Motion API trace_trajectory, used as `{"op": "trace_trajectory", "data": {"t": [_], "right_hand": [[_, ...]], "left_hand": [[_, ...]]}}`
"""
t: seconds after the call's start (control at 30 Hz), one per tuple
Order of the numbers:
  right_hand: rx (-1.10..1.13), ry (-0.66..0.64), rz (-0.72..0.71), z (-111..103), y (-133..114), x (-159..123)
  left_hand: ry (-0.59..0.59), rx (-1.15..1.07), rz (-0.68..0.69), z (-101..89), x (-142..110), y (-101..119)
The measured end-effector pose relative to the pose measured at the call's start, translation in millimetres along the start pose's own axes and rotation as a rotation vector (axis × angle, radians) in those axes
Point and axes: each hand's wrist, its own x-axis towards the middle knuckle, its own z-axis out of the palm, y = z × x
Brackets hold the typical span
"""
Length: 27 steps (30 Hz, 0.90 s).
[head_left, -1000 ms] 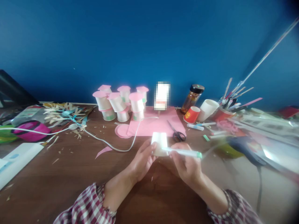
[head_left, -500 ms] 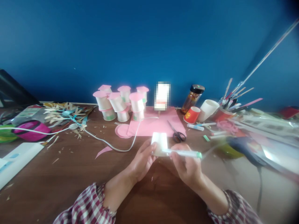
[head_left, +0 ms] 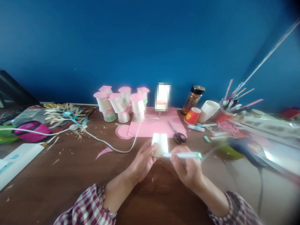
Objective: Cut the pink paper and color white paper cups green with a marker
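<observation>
Head view: the right hand (head_left: 188, 165) is pinching a white marker (head_left: 185, 155) with a green end between thumb and forefinger. The marker's other end is pointing at the lower right of a small white cup (head_left: 159, 144); whether the tip is touching, I cannot tell. The left hand (head_left: 142, 159) is clasping that cup, thumb pressing its side and the other fingers curling beneath. In this view the cup is overlapping the near edge of the pink paper (head_left: 156, 128).

Toward the paper's far left, stacked cups (head_left: 117, 103) are wearing pink tops, several showing green patches, so those are looking finished. The held cup is showing no pink top and no clear green through the glare; its colouring and topping are probably remaining. Pink discs (head_left: 123, 132) are lying at the paper's left edge, and scissors (head_left: 179, 137) are resting across its near right corner.

Right of the paper, a red cup (head_left: 191, 116) is bearing a yellow emblem too small to read. At the paper's far edge, pixelation is masking any lettering on a pale upright object (head_left: 162, 97).
</observation>
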Motion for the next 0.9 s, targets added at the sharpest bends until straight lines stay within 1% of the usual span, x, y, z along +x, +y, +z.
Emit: {"op": "trace_trajectory", "data": {"t": [0.13, 0.3, 0.37, 0.47, 0.53, 0.7, 0.9], "right_hand": [[0.000, -0.003, -0.023, 0.7, 0.7, -0.4], [0.016, -0.017, 0.008, 0.6, 0.4, -2.1], [0.025, 0.011, 0.036, 0.1, 1.1, -2.9], [0.047, 0.080, 0.120, -0.9, 2.4, -3.4], [0.060, 0.094, 0.143, -1.3, 2.7, -3.2], [0.023, 0.040, 0.100, -0.7, 2.1, -2.4], [0.045, 0.030, 0.094, 1.2, 2.2, -2.3]], "left_hand": [[-0.003, -0.001, 0.007, 1.2, -0.4, 0.9], [-0.005, -0.002, 0.011, 0.0, 0.7, 0.3], [0.005, -0.006, 0.002, -1.2, 1.3, -0.4], [0.008, -0.010, -0.001, -2.1, 1.6, -1.5], [-0.003, -0.015, 0.011, -1.9, 1.3, -1.6], [-0.005, -0.029, 0.013, 0.3, 0.2, -0.1], [-0.022, -0.026, 0.025, 1.8, 0.1, 1.1]]}}
